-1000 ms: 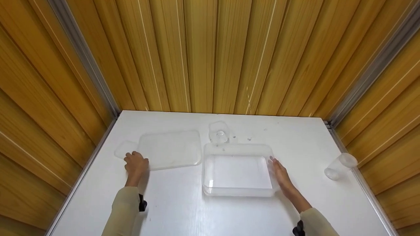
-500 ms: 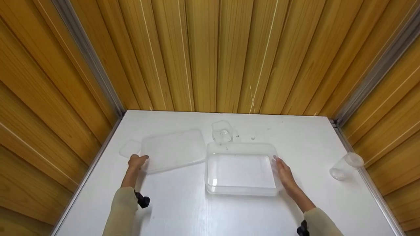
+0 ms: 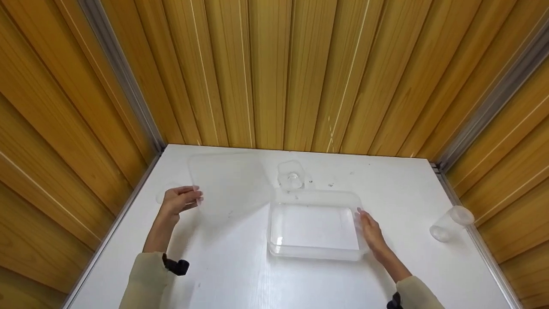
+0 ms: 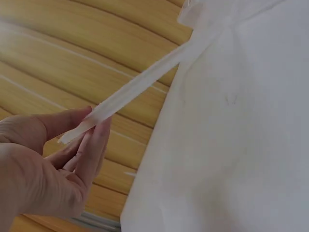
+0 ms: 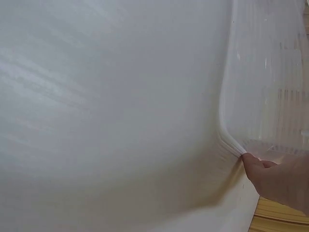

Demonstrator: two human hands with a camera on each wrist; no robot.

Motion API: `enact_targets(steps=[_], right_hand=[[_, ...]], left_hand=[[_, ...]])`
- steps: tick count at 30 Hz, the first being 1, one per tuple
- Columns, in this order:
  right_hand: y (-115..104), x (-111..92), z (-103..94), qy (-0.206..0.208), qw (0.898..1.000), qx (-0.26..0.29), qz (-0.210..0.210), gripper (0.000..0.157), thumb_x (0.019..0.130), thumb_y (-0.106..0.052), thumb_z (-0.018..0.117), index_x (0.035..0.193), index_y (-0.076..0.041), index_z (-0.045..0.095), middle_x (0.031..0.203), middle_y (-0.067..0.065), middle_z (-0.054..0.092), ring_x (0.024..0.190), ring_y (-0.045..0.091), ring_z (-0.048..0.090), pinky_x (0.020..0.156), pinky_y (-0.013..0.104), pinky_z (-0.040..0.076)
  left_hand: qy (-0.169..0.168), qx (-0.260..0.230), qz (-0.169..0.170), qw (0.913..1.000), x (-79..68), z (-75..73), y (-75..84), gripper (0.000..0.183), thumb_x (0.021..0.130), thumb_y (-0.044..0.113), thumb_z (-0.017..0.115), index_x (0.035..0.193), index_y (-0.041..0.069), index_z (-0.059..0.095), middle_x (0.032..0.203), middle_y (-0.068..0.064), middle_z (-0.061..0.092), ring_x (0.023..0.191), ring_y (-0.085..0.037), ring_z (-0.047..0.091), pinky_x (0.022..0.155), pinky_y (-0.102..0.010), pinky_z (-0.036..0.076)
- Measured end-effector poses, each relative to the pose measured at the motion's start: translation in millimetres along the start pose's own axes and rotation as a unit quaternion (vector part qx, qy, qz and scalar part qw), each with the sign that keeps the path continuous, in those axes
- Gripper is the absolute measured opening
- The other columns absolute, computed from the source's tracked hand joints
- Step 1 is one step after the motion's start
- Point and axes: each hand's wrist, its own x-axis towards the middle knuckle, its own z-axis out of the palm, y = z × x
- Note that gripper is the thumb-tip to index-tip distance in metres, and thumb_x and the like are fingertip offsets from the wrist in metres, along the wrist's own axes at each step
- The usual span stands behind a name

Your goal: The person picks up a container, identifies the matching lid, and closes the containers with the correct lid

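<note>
My left hand (image 3: 178, 200) pinches the left edge of a large translucent plastic lid (image 3: 233, 184) between thumb and fingers. That lid is raised and tilted, its right corner close to the box's left rim. In the left wrist view the lid (image 4: 130, 92) is seen edge-on between thumb and fingers. A clear rectangular plastic box (image 3: 315, 253) sits on the white table with its top uncovered. Along its right wall my right hand (image 3: 372, 231) rests with fingers extended. The right wrist view shows the thumb at the corner of the box (image 5: 260, 106); the other fingers are mostly hidden.
A small clear container (image 3: 291, 176) stands behind the box, with several tiny clear bits (image 3: 330, 185) nearby. A small translucent lid (image 3: 161, 197) lies partly behind my left hand. A clear plastic cup (image 3: 452, 223) is near the table's right edge. Wood-patterned walls (image 3: 274, 77) enclose the table.
My left hand has taken hold of the large lid's left edge and lifted it off the table, tilting it up. The right hand has stayed at the box's right side.
</note>
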Motion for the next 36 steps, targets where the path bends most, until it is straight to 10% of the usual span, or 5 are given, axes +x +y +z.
enact_targets(steps=[6, 12, 19, 24, 36], right_hand=[[-2, -5, -0.3, 0.092, 0.993, -0.020, -0.069, 0.059, 0.112, -0.037, 0.032, 0.161, -0.003, 0.025, 0.165, 0.023, 0.031, 0.152, 0.041, 0.032, 0.123, 0.053, 0.031], [-24, -12, -10.7, 0.151, 0.978, -0.007, -0.142, 0.041, 0.110, -0.020, 0.045, 0.146, 0.000, 0.051, 0.149, 0.020, 0.056, 0.134, 0.024, 0.057, 0.099, 0.010, 0.047], [-56, -17, -20.2, 0.096, 0.980, 0.061, -0.160, 0.036, 0.109, -0.017, 0.048, 0.133, 0.007, 0.060, 0.129, 0.026, 0.065, 0.103, -0.002, 0.067, 0.089, 0.015, 0.056], [-84, -9, -37.1, 0.006, 0.985, 0.140, -0.100, 0.057, 0.111, -0.039, 0.039, 0.144, 0.007, 0.048, 0.126, 0.006, 0.071, 0.109, 0.005, 0.071, 0.094, 0.022, 0.057], [-120, -8, -71.8, -0.244, 0.912, 0.328, 0.020, 0.037, 0.112, -0.027, 0.037, 0.115, -0.008, 0.068, 0.103, 0.007, 0.079, 0.093, 0.015, 0.077, 0.081, 0.023, 0.061]], left_hand=[[0.096, 0.022, 0.127, 0.9870, -16.0, 31.1, -1.2, 0.032, 0.088, -0.004, 0.074, 0.118, -0.012, 0.069, 0.088, -0.007, 0.077, 0.072, -0.004, 0.071, 0.069, -0.018, 0.060], [0.189, 0.047, 0.296, 0.9352, -16.8, 68.1, -3.3, 0.019, 0.084, -0.004, 0.079, 0.102, -0.005, 0.078, 0.096, -0.019, 0.078, 0.077, 0.003, 0.066, 0.070, -0.011, 0.055], [0.152, 0.014, 0.431, 0.8894, -26.2, 108.3, 2.2, 0.015, 0.082, -0.004, 0.081, 0.097, -0.004, 0.079, 0.092, -0.021, 0.078, 0.085, -0.020, 0.077, 0.079, -0.021, 0.061], [0.106, -0.016, 0.443, 0.8901, -36.2, 127.0, 5.0, 0.014, 0.082, -0.006, 0.081, 0.096, -0.005, 0.079, 0.092, -0.022, 0.078, 0.086, -0.019, 0.078, 0.082, -0.023, 0.061], [-0.084, -0.024, 0.454, 0.8869, -36.5, 149.9, -1.1, 0.013, 0.086, -0.010, 0.074, 0.099, -0.010, 0.077, 0.100, -0.023, 0.077, 0.098, -0.015, 0.077, 0.090, -0.027, 0.060]])
